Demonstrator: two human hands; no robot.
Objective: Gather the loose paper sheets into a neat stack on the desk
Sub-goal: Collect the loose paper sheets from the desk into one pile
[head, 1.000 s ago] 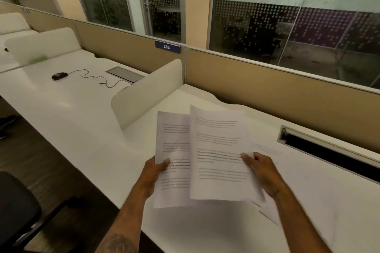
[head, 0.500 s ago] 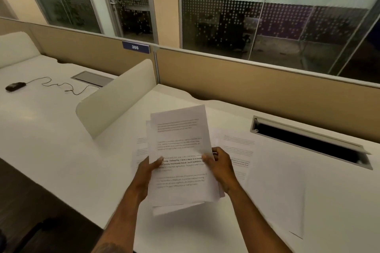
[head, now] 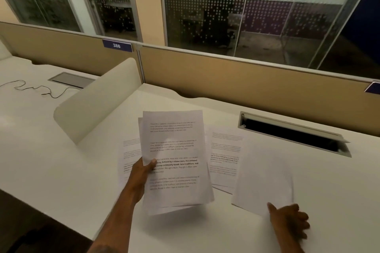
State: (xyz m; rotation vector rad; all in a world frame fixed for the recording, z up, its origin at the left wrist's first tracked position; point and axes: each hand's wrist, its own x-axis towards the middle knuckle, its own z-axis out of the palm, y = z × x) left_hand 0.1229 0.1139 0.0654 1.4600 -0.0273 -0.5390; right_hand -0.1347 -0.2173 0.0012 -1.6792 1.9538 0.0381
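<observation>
The bench (head: 205,232) is a broad, smooth white slab with a soft sheen, backed by a tan fabric-faced partition (head: 226,80) and split from the next seat by a rounded, cream-coloured divider (head: 96,100). Let into the bench top is a long metal-framed cable slot (head: 292,135), dark inside, with its lid tipped open.

The gathering looks roughly half done. A handful of sheets is already collected: the bundle (head: 174,158) sits in the left hand (head: 141,176), lifted off the bench and tilted toward the camera. Its edges are not yet squared, since corners of lower sheets peek out at the top left and along the bottom. The left fingers are clamped on the bundle's left edge, thumb on the printed face.

Still loose on the bench are at least three sheets: a blank-looking sheet (head: 263,183) lying flat at the right, a printed sheet (head: 224,158) partly under it and just beside the bundle, and another printed sheet (head: 129,156) mostly hidden behind the bundle on the left. There may be more beneath; I cannot tell.

The right hand (head: 290,222) rests low at the near corner of the blank-looking sheet, its fingers loosely curled and apart, gripping nothing, the thumb touching or just over the paper's edge.

All the paper is thin, matte white office stock, limp enough to bow slightly where held, printed in short blocks of grey and bold black text
</observation>
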